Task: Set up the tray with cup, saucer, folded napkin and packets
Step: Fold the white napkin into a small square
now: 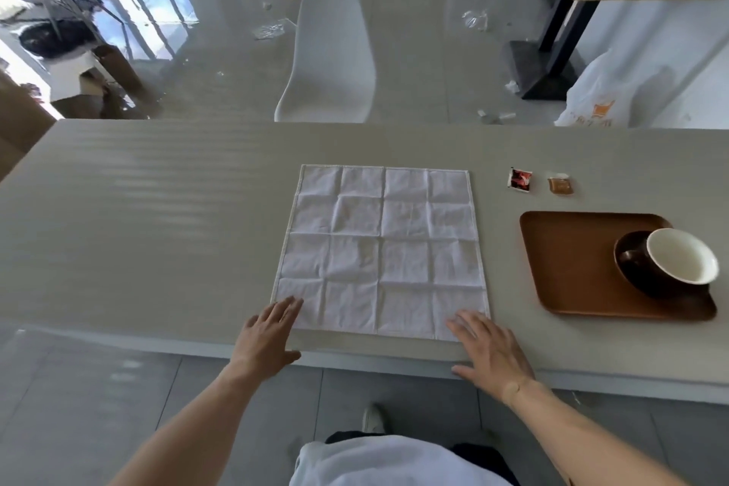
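Matte grey table [157,209] — creased square cloth napkin [380,249]; wooden tray [572,260].

White napkin [382,251] (creased in a grid), brown tray [568,260], dark saucer [631,260], white-lined cup [680,256], red packet [520,180].

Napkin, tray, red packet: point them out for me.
Napkin [382,249], head view, centre crease.
Tray [572,256], head view, bare floor left of the saucer.
Red packet [520,180], head view, its middle.

Saucer [631,262]: largely hidden beneath cup [670,260]. 2 packets [520,180] at tray's [572,260] 11 o'clock: print too small to read. Both forearms cut off at 6 o'clock.
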Demonstrator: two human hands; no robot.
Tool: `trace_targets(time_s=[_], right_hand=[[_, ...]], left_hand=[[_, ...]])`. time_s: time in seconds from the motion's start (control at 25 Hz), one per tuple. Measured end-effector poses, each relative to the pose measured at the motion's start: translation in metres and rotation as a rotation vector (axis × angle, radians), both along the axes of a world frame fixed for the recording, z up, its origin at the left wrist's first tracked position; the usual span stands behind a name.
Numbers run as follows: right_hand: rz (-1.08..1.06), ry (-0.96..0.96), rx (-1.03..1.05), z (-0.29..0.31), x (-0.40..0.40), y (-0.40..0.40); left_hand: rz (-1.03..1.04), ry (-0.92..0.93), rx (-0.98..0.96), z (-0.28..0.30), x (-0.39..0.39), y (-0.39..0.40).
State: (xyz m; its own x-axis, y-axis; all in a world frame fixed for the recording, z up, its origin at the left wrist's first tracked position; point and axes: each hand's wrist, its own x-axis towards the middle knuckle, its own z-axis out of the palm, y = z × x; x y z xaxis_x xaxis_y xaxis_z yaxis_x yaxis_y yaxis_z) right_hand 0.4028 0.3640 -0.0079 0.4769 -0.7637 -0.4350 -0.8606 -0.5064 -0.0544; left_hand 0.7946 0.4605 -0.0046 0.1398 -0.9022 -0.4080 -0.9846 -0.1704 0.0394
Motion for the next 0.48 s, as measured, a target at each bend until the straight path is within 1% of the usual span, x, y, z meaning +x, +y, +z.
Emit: trace_targets(time_s=[0.08,0.16,0.28,0.4,0.48], right_hand=[[-0.025,-0.035,-0.075,-0.002,-0.005,0.012],[-0.054,-0.117,-0.158,-0.003,-0.009,0.024],[-0.011,-0.2,-0.335,-0.007,-0.017,0.035],[-0.065,-0.281,-0.322,0.001,-0.023,0.035],[-0.145,-0.276,-0.207,0.008,-0.03,0.03]], left_hand=[[-0.06,-0.032,-0.145,-0.001,-0.006,0.014],[-0.138,-0.033,-0.291,-0.006,-0.009,0.028],[-0.166,0.025,-0.383,-0.011,-0.004,0.041],[-0.143,0.106,-0.41,-0.008,0.003,0.044],[-0.061,0.196,-0.385,-0.004,0.005,0.044]])
